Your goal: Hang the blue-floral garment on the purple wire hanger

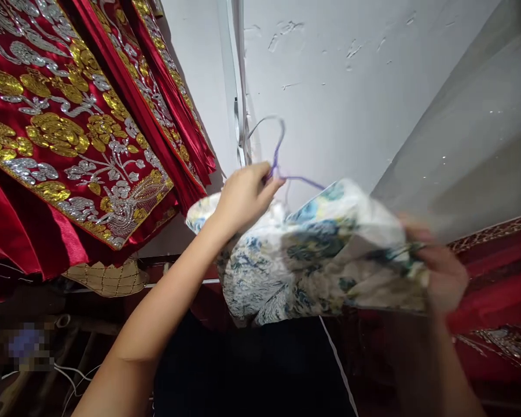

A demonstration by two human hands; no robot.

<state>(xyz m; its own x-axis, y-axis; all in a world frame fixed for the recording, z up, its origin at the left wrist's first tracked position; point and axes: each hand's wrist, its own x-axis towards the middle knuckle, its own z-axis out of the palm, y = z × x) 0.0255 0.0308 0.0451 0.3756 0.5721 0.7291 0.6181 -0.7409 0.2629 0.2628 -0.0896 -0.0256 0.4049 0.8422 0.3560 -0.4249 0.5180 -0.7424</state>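
A white garment with a blue and green floral print (260, 260) hangs from a purple hanger (304, 180) in front of me. The hanger's hook curves up beside the white wall edge. My left hand (247, 191) is closed around the hanger just below its hook, with thumb and fingers pinched together. At the right side of the garment, my right hand (443, 272) is blurred by motion, its fingers curled over the cloth's edge. Folds of the cloth hide part of the hanger.
Red garments with gold and silver sequin embroidery (61, 133) hang at the left. More red fabric (499, 284) hangs at the right. Behind is a white wall (330, 87) with peeling marks and a vertical strip (234, 69). White cables (73, 376) lie low at the left.
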